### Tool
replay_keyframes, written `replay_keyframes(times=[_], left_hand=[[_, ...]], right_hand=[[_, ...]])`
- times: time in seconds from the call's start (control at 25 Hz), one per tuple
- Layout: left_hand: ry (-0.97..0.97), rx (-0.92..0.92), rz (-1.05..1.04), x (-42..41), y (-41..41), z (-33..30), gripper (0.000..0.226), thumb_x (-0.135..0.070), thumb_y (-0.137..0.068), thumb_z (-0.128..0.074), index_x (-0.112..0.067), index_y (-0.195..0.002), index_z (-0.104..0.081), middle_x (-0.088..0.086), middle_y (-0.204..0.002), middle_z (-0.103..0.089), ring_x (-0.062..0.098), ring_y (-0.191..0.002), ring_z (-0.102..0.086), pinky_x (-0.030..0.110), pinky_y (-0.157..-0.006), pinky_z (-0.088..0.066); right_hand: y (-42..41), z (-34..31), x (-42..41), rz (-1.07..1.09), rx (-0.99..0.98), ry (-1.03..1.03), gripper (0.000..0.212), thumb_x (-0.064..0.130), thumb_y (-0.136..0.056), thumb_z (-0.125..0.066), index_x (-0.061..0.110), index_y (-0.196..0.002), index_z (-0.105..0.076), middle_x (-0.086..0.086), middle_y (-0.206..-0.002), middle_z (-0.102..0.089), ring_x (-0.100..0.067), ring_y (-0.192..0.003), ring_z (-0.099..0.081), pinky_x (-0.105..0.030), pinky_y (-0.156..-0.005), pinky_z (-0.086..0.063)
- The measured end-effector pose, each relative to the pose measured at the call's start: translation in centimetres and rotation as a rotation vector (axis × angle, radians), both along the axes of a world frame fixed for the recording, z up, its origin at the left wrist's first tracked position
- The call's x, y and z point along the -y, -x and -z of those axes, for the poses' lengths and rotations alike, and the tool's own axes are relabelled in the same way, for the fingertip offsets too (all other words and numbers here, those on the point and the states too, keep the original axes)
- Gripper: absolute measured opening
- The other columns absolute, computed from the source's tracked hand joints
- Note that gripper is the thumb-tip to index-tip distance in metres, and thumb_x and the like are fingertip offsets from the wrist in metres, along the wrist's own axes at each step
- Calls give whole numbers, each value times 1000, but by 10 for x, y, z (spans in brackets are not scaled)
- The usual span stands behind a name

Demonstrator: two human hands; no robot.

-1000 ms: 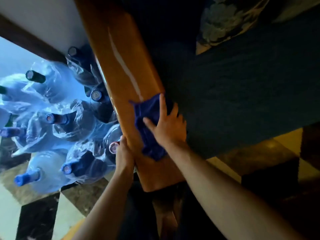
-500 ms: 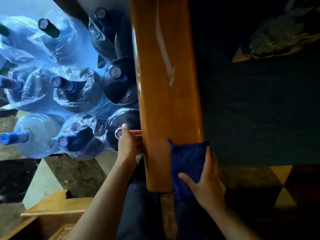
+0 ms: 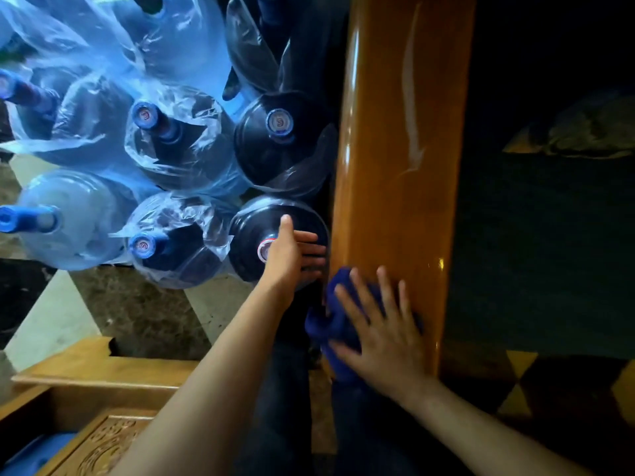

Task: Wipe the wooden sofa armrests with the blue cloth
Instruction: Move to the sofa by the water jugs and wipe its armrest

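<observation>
A glossy orange-brown wooden armrest (image 3: 398, 159) runs from the top of the view down to its near end in front of me. The blue cloth (image 3: 330, 324) lies bunched over the armrest's near left corner. My right hand (image 3: 381, 334) presses flat on the cloth with fingers spread, covering most of it. My left hand (image 3: 292, 255) rests with fingers apart against the armrest's left side, just above a water bottle cap. It holds nothing.
Several large water bottles (image 3: 278, 142) wrapped in clear plastic stand tight against the armrest's left side. The dark sofa seat (image 3: 543, 252) lies to the right with a patterned cushion (image 3: 584, 132). A carved wooden piece of furniture (image 3: 92, 407) sits at lower left on a checkered tile floor.
My right hand has slid the cloth leftward across the near end of the armrest, from its right edge to its left corner. The view has shifted closer; my left hand stays at the armrest's side.
</observation>
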State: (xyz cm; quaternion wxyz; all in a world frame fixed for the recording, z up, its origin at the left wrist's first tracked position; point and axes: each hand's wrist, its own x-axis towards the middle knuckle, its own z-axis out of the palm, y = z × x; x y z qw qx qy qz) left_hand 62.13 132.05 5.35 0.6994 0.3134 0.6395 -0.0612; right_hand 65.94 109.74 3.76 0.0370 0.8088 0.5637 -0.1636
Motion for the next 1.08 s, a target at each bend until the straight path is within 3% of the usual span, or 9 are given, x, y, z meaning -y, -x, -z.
replay_keyframes(times=[0.12, 0.24, 0.44, 0.56, 0.68, 0.76, 0.84, 0.96, 1.08], left_hand=[[58, 53, 44, -1, -2, 5, 68, -54, -103, -24, -4, -100, -70, 23, -102, -75, 41, -98, -70, 48, -87, -56], [56, 94, -19, -26, -10, 21, 67, -56, -102, -25, -7, -100, -70, 18, -95, -79, 32, -89, -72, 40, -77, -54], [-133, 158, -87, -72, -45, 28, 65, -58, -101, -29, -8, -101, -71, 16, -97, -78, 28, -92, -73, 40, -79, -54], [-231, 186, -101, -82, -73, 23, 62, -59, -98, -32, -12, -104, -71, 8, -92, -80, 23, -83, -75, 38, -71, -55], [-284, 96, -170, -70, -97, 12, 58, -60, -98, -34, -16, -82, -68, 5, -74, -76, 19, -65, -70, 31, -58, -54], [-296, 6, -166, -51, -105, 12, 57, -62, -97, -34, -17, -84, -67, 10, -81, -74, 24, -73, -66, 34, -65, -50], [-313, 13, -126, -39, -118, 13, 63, -68, -91, -32, -15, -100, -66, 16, -97, -72, 28, -84, -66, 44, -77, -52], [-439, 0, -53, -48, -142, 15, 76, -74, -83, -29, -11, -100, -67, 20, -101, -71, 35, -96, -67, 58, -92, -50], [-538, -38, -107, -71, -159, 25, 73, -68, -89, -29, -8, -91, -71, 23, -88, -72, 31, -80, -68, 51, -78, -55]], right_hand=[[20, -3, 2, -108, -43, 7, 99, 74, -71, -59, 34, -158, -33, 0, -172, -10, -39, -158, -1, -63, -123, -12], [-11, 4, -60, -46, -31, -44, 73, 62, -74, -60, 30, -140, -58, 2, -172, -15, -36, -158, -3, -62, -124, -8], [-105, 11, -194, 118, 52, -92, 53, 42, -75, -57, 23, -124, -67, -2, -169, -25, -38, -157, -3, -60, -125, -7], [-152, 7, -257, 212, 97, -78, 62, 36, -80, -52, 18, -139, -58, -8, -169, -23, -41, -157, -3, -61, -124, -8], [-121, 5, -195, 155, 54, -118, 71, 47, -93, -39, 22, -159, -30, -10, -172, -8, -39, -157, 1, -58, -126, -4], [-90, 1, -115, 270, 16, -75, 85, 64, -94, -39, 25, -164, -10, -9, -173, 0, -35, -158, 0, -56, -126, -4], [-105, 2, -75, 576, 25, -54, 103, 83, -87, -34, 22, -164, -2, -13, -172, -2, -37, -158, -5, -60, -124, -11], [-171, 7, -122, 767, -40, -36, 123, 97, -75, -29, 18, -163, 2, -20, -170, -7, -43, -154, -16, -61, -121, -22], [-268, 10, -222, 824, -109, -154, 122, 95, -73, -33, 18, -162, -3, -22, -164, -22, -44, -143, -35, -57, -113, -38]])
